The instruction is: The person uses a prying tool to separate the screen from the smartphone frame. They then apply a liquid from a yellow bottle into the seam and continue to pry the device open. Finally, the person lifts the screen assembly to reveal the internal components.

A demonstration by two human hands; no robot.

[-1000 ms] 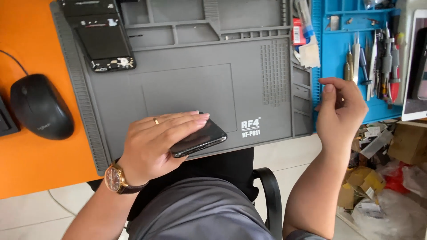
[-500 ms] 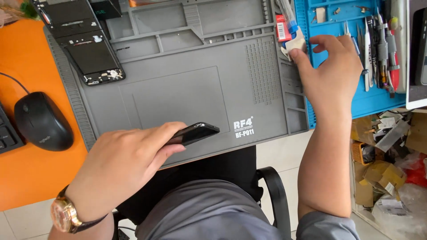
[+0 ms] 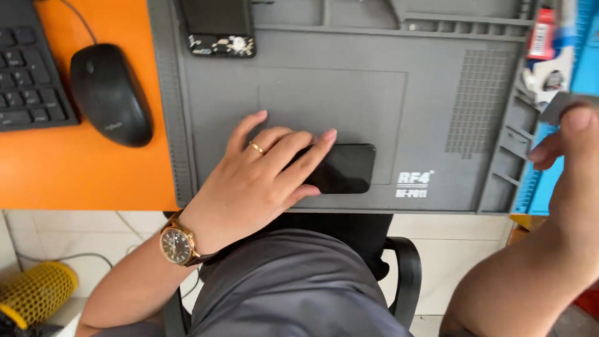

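Left hand (image 3: 253, 181) lay flat on one black phone (image 3: 340, 168) on grey mat (image 3: 437, 125), grip loose. Right hand (image 3: 571, 150) at mat's right edge pinched one small grey piece (image 3: 557, 106).

Your left hand (image 3: 259, 178) wears a thin gold ring (image 3: 256, 148) on one finger, and a gold wristwatch (image 3: 176, 244) with a dark round dial sits on that wrist. Both forearms are bare. Grey trousers (image 3: 293, 287) cover your lap.
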